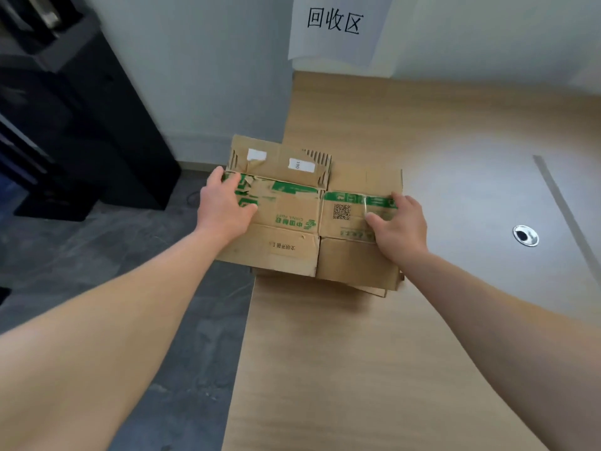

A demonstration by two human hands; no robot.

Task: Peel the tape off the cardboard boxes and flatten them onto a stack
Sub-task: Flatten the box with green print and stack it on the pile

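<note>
A flattened brown cardboard box [292, 242] with green print and a QR code lies at the left edge of the wooden table [357, 353], its left end hanging over the edge. My left hand [224, 206] grips that left end, thumb over the far edge. My right hand [400, 229] holds the right end, with its fingers on a strip of clear tape [377, 203] over the green band. More flat cardboard [374, 289] peeks out from underneath at the near right corner.
A white paper sign [335, 24] with black characters hangs on the wall behind. A metal cable grommet [525, 235] is set in the table to the right. A black cabinet [81, 125] stands on the grey floor [130, 255] to the left.
</note>
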